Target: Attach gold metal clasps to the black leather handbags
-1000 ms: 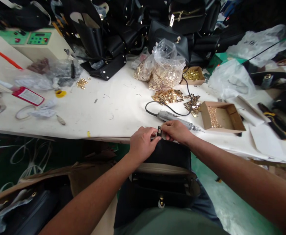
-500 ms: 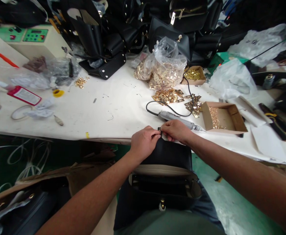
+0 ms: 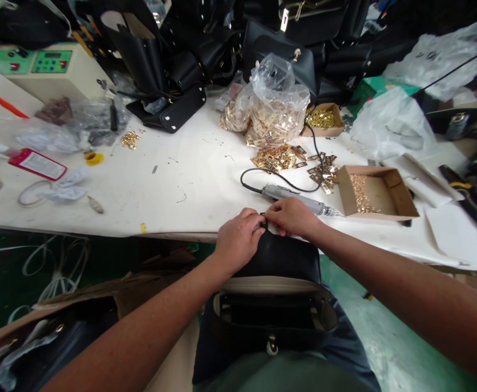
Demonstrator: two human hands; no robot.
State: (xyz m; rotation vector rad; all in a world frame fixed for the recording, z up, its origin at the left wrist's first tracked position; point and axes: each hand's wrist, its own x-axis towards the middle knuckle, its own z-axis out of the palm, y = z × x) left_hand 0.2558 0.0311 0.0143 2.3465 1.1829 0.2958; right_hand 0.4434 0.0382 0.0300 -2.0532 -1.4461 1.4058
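A black handbag (image 3: pixel 289 258) lies open on my lap, its flap stretched out toward the table edge. At the flap's far tip sits a small metal plate (image 3: pixel 263 216), mostly covered by my fingers. My left hand (image 3: pixel 238 239) pinches the plate and flap tip from the left. From the right, my right hand (image 3: pixel 291 216) is closed on the same small plate, its fingertips touching those of the left. A gold turn lock (image 3: pixel 273 343) shows on the bag's front, close to my body. Just beyond my hands lies a grey electric screwdriver (image 3: pixel 295 200) with a black cord.
Loose gold plates (image 3: pixel 275 158) lie beyond the screwdriver, before a plastic bag (image 3: pixel 277 117) full of more. A cardboard box (image 3: pixel 397 190) of small screws stands right. Black handbags (image 3: pixel 185 109) crowd the back. An open carton (image 3: pixel 140 288) sits on my left.
Both hands remain at the flap tip; my left fingers have shifted slightly around the plate. The whole view has moved a little, with table items appearing slightly higher and mostly further left.
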